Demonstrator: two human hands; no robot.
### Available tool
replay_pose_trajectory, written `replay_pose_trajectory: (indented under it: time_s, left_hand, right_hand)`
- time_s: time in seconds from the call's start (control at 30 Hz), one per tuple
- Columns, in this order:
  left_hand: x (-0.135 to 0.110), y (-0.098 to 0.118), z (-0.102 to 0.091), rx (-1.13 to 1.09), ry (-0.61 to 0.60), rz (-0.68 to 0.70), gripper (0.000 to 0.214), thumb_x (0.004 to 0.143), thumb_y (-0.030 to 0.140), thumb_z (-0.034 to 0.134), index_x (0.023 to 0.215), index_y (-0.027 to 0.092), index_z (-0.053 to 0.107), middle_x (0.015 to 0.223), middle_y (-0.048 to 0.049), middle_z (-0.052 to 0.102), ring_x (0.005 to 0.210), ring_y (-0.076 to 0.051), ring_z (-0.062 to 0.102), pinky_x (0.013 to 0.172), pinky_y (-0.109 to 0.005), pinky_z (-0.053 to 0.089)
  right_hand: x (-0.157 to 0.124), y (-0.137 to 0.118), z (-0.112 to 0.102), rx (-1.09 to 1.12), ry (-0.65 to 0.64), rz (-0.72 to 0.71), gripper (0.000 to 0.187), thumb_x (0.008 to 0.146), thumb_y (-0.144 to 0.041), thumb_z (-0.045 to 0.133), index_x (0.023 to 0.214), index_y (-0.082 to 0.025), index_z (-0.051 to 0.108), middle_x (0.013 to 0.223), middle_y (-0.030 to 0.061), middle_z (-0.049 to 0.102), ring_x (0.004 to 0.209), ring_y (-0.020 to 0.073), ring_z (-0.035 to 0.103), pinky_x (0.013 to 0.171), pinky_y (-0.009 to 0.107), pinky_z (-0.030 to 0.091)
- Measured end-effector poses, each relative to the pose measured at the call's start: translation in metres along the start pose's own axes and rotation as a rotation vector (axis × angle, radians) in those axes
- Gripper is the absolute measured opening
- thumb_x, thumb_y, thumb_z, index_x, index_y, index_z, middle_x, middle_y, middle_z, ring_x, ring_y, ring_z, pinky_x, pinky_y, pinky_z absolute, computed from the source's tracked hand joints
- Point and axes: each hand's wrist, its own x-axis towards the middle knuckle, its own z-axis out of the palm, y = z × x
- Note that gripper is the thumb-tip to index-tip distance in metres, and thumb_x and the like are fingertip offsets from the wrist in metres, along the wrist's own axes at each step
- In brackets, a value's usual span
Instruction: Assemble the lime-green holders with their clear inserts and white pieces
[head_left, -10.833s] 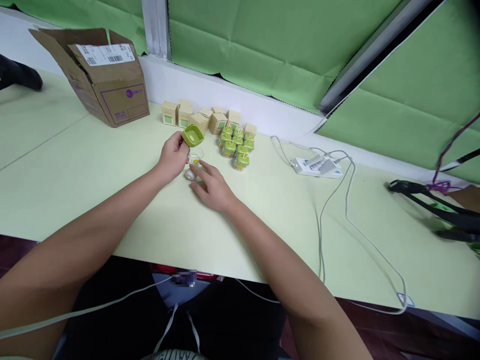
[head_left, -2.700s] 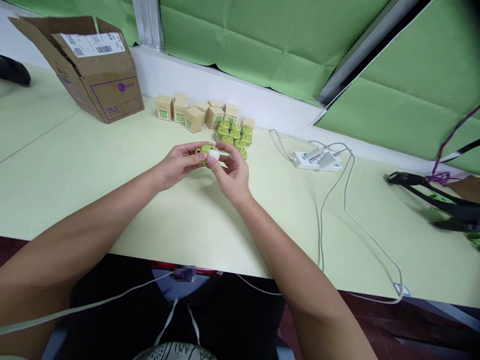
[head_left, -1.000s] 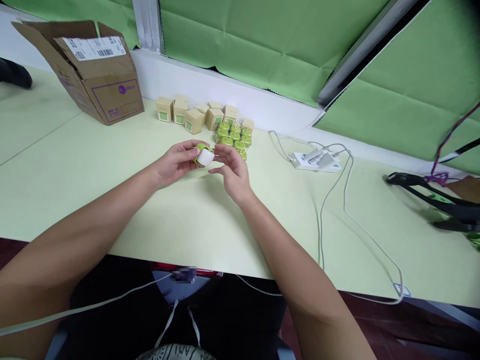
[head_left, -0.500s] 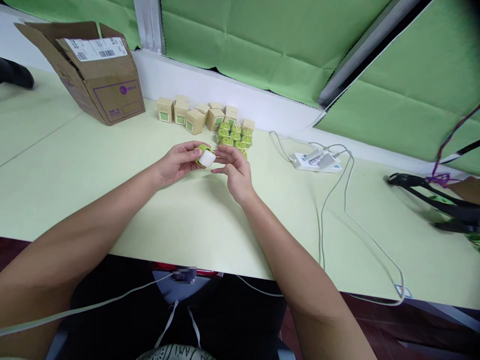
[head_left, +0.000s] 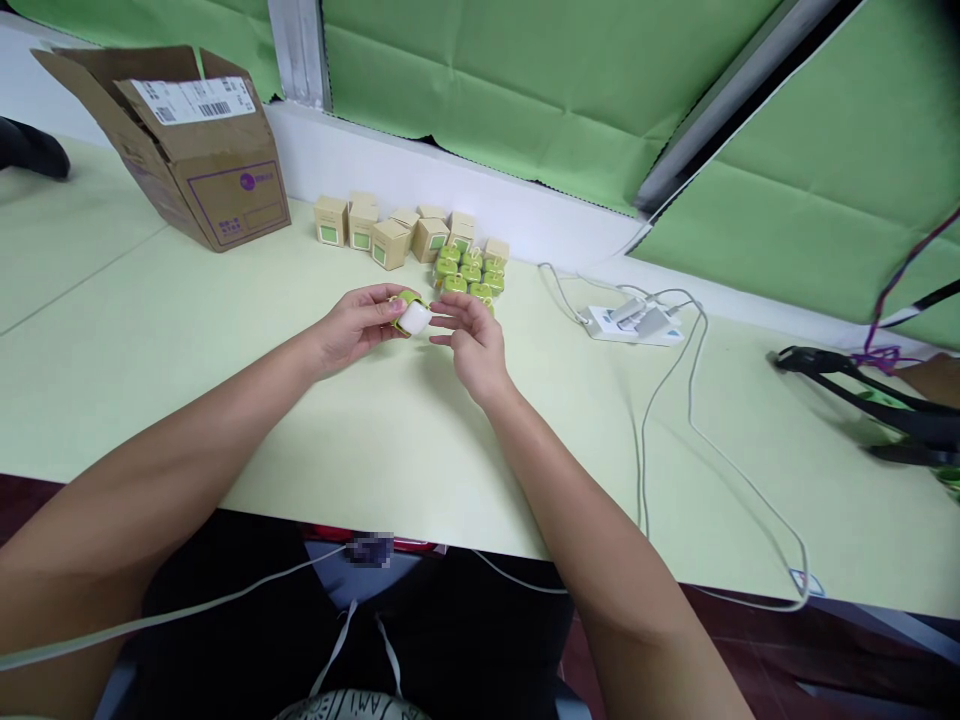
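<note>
The left hand [head_left: 352,325] is curled and grips a small green cube-shaped container with a white square face [head_left: 413,318] in its fingertips. The container sits at the hand's thumb side, above the desk and just in front of the other goods. The right hand [head_left: 472,350] is released and empty, its fingers slightly spread, just beside the container and apparently not touching it. Under three seconds ago, those fingers were pinching the container together with the left hand; now only the left hand holds it.

Directly behind the hands stands a tight cluster of small green lidded jars [head_left: 469,275] on the pale green desk [head_left: 150,400], the nearest almost behind the right fingers. Behind them is a group of small tan cardboard boxes with green square panels [head_left: 331,220]. To the left stands an open brown corrugated carton [head_left: 202,170], with a white barcode shipping label [head_left: 193,100] on its flap and a purple round logo [head_left: 251,181] on its side; the small print cannot be read. To the right, a white power strip [head_left: 634,325] trails a grey cable [head_left: 675,450] across the desk, and a black strap with purple cord [head_left: 847,395] lies further along.
</note>
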Motion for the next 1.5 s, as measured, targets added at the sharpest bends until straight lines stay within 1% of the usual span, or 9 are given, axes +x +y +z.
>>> replay_pose_trajectory:
  time_s: [0.13,0.3,0.47,0.6,0.67,0.8,1.0,1.27,1.5]
  left_hand:
    - [0.000,-0.001,0.000,0.010,0.001,0.000,0.048,0.067,0.044,0.099,0.101,0.016,0.081,0.099,-0.0070,0.077,0.095,-0.020,0.071,0.091,-0.034,0.058]
    - [0.001,-0.002,-0.002,-0.004,0.034,0.028,0.043,0.070,0.043,0.098,0.098,0.016,0.079,0.100,-0.0068,0.077,0.098,-0.020,0.071,0.093,-0.034,0.057]
    - [0.006,0.005,-0.011,-0.077,0.140,0.076,0.033,0.075,0.038,0.092,0.094,0.016,0.076,0.096,-0.0056,0.075,0.093,-0.019,0.071,0.093,-0.035,0.060]
    - [0.008,0.006,-0.013,-0.065,0.157,0.072,0.034,0.074,0.037,0.092,0.093,0.016,0.074,0.095,-0.0054,0.074,0.091,-0.018,0.070,0.089,-0.033,0.060]
    - [0.008,0.002,-0.009,-0.032,0.158,0.057,0.039,0.071,0.039,0.095,0.094,0.016,0.075,0.097,-0.0057,0.075,0.092,-0.018,0.070,0.087,-0.032,0.059]
    - [0.006,-0.007,0.000,0.126,0.188,0.041,0.049,0.062,0.045,0.100,0.095,0.017,0.076,0.095,-0.0056,0.076,0.088,-0.018,0.069,0.081,-0.033,0.057]
    - [0.004,-0.011,0.005,0.363,0.146,0.088,0.054,0.062,0.052,0.098,0.096,0.016,0.078,0.091,-0.0060,0.074,0.083,-0.018,0.065,0.077,-0.032,0.052]
    - [-0.007,-0.005,0.007,0.834,0.107,0.204,0.046,0.073,0.040,0.085,0.112,0.019,0.075,0.102,-0.0046,0.074,0.082,-0.016,0.062,0.075,-0.030,0.050]
    - [-0.005,-0.002,-0.002,0.832,-0.028,0.117,0.058,0.069,0.039,0.086,0.122,0.023,0.069,0.102,-0.0047,0.075,0.071,-0.012,0.059,0.068,-0.028,0.048]
  right_hand:
    - [-0.011,-0.018,0.006,-0.087,0.039,-0.110,0.041,0.097,-0.048,0.055,0.133,-0.029,0.056,0.138,0.0115,0.070,0.130,0.0316,0.068,0.097,0.057,0.066]
    - [-0.023,-0.045,0.002,-0.446,0.043,-0.395,0.055,0.088,-0.065,0.073,0.134,-0.036,0.066,0.161,0.0053,0.052,0.164,0.0453,0.028,0.117,0.076,0.045]
    - [-0.011,-0.023,-0.013,-0.566,0.024,-0.422,0.023,0.088,-0.051,0.078,0.079,-0.030,0.073,0.121,0.0075,0.077,0.152,0.0449,0.049,0.129,0.080,0.023]
    - [-0.009,-0.011,-0.013,-0.581,0.041,-0.450,0.028,0.094,-0.045,0.071,0.072,-0.028,0.068,0.105,0.0096,0.080,0.123,0.0387,0.070,0.123,0.072,0.041]
    - [-0.011,-0.012,-0.007,-0.562,0.034,-0.475,0.021,0.095,-0.048,0.070,0.098,-0.028,0.074,0.124,0.0127,0.078,0.123,0.0366,0.070,0.117,0.067,0.050]
    - [-0.014,-0.006,0.005,-0.482,0.006,-0.426,0.058,0.091,-0.058,0.072,0.140,-0.028,0.063,0.143,0.0153,0.070,0.124,0.0333,0.069,0.105,0.058,0.062]
    - [-0.012,0.011,0.008,-0.421,-0.013,-0.316,0.051,0.091,-0.057,0.073,0.130,-0.025,0.069,0.114,0.0096,0.079,0.097,0.0253,0.076,0.092,0.047,0.068]
    - [-0.016,-0.001,0.003,-0.586,-0.093,-0.246,0.062,0.082,-0.040,0.080,0.140,-0.026,0.063,0.125,0.0119,0.077,0.102,0.0292,0.075,0.092,0.050,0.065]
    - [-0.013,-0.012,0.000,-0.198,-0.106,-0.212,0.037,0.091,-0.045,0.070,0.124,-0.028,0.073,0.127,0.0103,0.073,0.116,0.0279,0.072,0.095,0.047,0.064]
